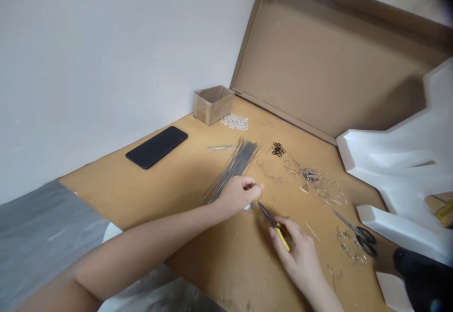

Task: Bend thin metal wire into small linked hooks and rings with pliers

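My left hand (238,193) is closed in a pinch on a thin wire (261,196), which curves out from the fingertips. In my right hand (300,249) is a pair of pliers (268,214) with yellow handles and dark jaws. The jaws point up and left, close to the curved wire; whether they touch it I cannot tell. Beyond my left hand lies a bundle of straight grey wires (238,161), partly hidden by that hand. A small whitish-blue spot shows just under my left fingers, too small to name.
Around lie a black phone (157,147), a small cardboard box (208,109), small clear pieces (238,122), black rings (278,149), tangled wire bits (311,175) and scissors (364,239). A large cardboard panel (329,57) stands behind, with white foam packing (396,161) at right.
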Demonstrator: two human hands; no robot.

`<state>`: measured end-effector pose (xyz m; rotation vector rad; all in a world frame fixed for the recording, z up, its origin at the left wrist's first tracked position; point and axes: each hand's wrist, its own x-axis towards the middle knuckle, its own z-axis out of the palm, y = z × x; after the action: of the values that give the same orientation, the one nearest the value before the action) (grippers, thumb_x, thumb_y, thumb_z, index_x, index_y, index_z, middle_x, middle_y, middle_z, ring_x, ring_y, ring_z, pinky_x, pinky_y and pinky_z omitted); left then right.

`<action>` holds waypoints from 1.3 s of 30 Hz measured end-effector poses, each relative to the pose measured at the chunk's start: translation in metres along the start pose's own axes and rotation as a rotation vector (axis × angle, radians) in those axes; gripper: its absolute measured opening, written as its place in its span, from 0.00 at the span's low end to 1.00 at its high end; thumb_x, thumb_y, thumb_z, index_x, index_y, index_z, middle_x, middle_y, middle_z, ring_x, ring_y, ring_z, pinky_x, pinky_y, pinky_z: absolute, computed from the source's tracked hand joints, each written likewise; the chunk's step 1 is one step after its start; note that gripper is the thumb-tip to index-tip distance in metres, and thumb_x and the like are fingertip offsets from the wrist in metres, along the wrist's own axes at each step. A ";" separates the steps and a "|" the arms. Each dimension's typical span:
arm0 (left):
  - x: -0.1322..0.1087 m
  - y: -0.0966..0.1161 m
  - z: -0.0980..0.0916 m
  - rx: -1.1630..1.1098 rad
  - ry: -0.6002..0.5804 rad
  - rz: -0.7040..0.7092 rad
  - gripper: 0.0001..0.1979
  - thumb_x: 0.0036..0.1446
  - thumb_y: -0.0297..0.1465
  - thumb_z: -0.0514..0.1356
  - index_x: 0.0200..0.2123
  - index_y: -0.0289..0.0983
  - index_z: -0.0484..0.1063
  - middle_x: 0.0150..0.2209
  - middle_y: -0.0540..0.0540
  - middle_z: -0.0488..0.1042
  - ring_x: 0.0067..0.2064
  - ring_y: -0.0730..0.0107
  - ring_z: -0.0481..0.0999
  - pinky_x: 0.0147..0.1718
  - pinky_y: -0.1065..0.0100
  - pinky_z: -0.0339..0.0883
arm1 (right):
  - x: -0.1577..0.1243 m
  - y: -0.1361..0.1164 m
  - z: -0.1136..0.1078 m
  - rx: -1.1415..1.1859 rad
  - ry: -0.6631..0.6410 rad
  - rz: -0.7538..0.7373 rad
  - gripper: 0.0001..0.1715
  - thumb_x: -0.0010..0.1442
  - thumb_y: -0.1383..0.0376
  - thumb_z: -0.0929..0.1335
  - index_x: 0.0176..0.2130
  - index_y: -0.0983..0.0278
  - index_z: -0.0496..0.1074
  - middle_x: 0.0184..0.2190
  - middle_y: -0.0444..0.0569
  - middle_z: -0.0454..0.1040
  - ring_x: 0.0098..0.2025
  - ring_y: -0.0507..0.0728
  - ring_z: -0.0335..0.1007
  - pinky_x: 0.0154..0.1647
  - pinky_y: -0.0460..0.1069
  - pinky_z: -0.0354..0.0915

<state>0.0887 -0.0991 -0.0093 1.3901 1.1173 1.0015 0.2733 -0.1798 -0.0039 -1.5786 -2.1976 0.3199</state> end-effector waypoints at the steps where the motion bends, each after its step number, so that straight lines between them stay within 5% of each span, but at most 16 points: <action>1: 0.000 -0.001 0.000 -0.001 0.002 0.003 0.17 0.51 0.41 0.53 0.17 0.35 0.61 0.15 0.54 0.57 0.19 0.78 0.56 0.19 0.73 0.49 | 0.000 -0.001 0.000 0.004 -0.001 0.001 0.12 0.58 0.60 0.62 0.41 0.62 0.67 0.33 0.51 0.75 0.31 0.55 0.73 0.32 0.47 0.67; 39: -0.001 -0.006 0.002 0.072 0.039 0.069 0.20 0.52 0.43 0.52 0.17 0.35 0.56 0.16 0.55 0.53 0.21 0.78 0.53 0.20 0.73 0.45 | 0.003 -0.012 0.002 0.256 -0.143 0.107 0.14 0.59 0.58 0.59 0.34 0.64 0.67 0.19 0.41 0.63 0.21 0.51 0.61 0.22 0.43 0.58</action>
<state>0.0893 -0.1004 -0.0157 1.4808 1.1504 1.0510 0.2615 -0.1806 0.0004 -1.5738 -2.0783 0.7367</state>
